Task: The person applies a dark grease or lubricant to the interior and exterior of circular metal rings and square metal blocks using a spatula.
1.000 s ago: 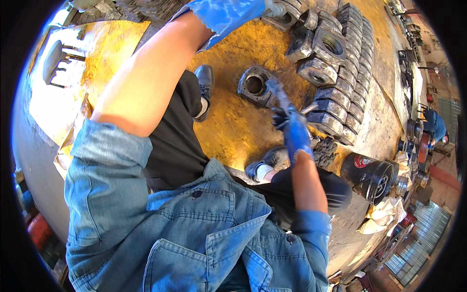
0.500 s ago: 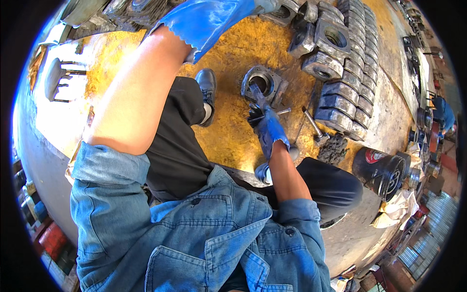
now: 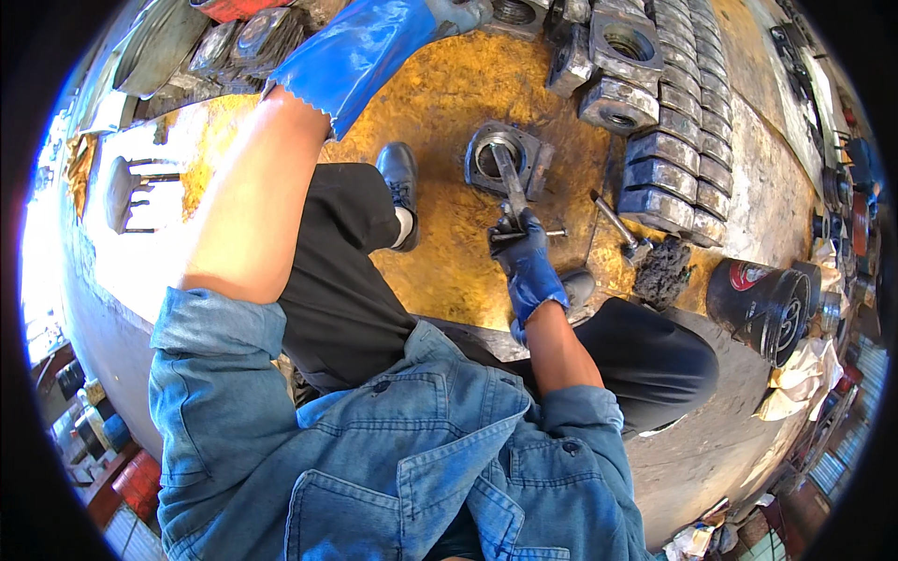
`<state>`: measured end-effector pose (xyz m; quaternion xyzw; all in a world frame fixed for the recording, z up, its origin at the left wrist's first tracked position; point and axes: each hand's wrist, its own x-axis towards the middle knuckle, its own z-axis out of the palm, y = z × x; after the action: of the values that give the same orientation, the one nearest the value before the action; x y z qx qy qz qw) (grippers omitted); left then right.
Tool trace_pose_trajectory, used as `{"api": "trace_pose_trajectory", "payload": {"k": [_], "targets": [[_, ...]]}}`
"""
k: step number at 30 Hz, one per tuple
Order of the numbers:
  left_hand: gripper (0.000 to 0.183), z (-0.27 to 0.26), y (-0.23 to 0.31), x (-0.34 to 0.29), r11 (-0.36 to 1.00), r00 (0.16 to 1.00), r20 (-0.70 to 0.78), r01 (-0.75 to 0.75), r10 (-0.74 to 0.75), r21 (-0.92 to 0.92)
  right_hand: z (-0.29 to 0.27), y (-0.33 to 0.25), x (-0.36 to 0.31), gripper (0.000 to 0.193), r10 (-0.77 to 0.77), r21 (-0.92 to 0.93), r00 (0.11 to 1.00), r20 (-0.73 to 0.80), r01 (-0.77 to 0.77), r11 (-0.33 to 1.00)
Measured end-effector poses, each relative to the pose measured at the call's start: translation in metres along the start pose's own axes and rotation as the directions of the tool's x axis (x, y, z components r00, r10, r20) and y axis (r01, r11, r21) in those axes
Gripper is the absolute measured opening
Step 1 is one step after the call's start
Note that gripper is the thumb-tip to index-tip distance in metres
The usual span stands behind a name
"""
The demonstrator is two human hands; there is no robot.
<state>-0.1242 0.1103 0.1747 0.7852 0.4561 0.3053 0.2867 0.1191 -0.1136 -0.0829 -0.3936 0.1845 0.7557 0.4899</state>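
My right hand [image 3: 526, 257], in a blue glove, is closed around a long flat grey metal tool [image 3: 511, 178] with a thin crossbar near the grip. The tool's far end lies over the round bore of a squarish metal casting [image 3: 538, 166] on the yellowish floor. Up at the top edge, my left hand [image 3: 458, 17], in a long blue glove with a grey finger part, has its fingers curled at the side of another metal casting [image 3: 514, 13] with a round hole. That casting is partly cut off by the picture's edge.
Stacked metal castings [image 3: 669, 159] stand in rows at right. A steel hammer-like tool [image 3: 617, 224] lies near a dark clump [image 3: 662, 271]. Farther right is a black bucket [image 3: 758, 309]. A small stool [image 3: 122, 194] stands at left, and more metal pieces [image 3: 248, 47] are piled at upper left.
The grey tool in my right hand has swung to stand more along the casting's bore and shows more clearly. My left hand stays beside the far casting; the whole view has shifted slightly.
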Motion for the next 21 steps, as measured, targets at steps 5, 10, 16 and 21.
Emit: {"api": "trace_pose_trajectory", "payload": {"k": [5, 10, 16, 21], "targets": [[0.023, 0.010, 0.013, 0.006, 0.997, 0.996, 0.073, 0.051, -0.055, 0.058, 0.002, -0.036, -0.009, 0.027, -0.083, 0.084, 0.994, 0.078, 0.076, 0.994], [0.029, -0.007, 0.011, -0.016, 0.986, 0.992, 0.074, 0.089, -0.100, 0.140, 0.095, -0.079, -0.072, 0.034, -0.120, 0.070, 0.935, 0.334, 0.103, 0.992], [0.059, 0.068, -0.024, -0.006, 0.872, 0.942, 0.150, 0.207, -0.300, 0.443, 0.140, -0.196, -0.170, 0.039, -0.303, 0.016, 0.805, 0.509, 0.344, 0.939], [0.062, 0.122, -0.128, -0.046, 0.871, 0.796, 0.392, 0.324, -0.461, 0.369, 0.139, -0.254, -0.225, 0.053, -0.369, -0.059, 0.775, 0.513, 0.461, 0.886]]}}
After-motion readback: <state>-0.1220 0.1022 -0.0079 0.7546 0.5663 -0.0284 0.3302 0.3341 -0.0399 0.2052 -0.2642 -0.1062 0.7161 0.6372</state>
